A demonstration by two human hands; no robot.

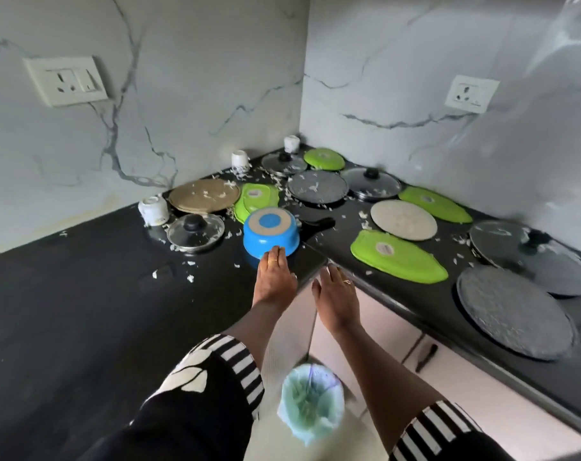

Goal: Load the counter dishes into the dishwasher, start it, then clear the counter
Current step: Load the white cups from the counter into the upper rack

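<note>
Saucepan (271,229), upturned at the worktop's (83,294) inner corner, lies beyond the left hand (274,277), whose straight fingers (276,252) touch it; its handle (317,224) points right, nearer the flat, empty right hand (335,294).

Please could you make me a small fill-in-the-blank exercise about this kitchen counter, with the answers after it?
1. The left hand touches the ____ pan.
2. The pan lies upside ____ on the counter.
3. The right hand holds ____.
4. The number of white cups near the walls is ____.
Answers: blue; down; nothing; three.
</note>
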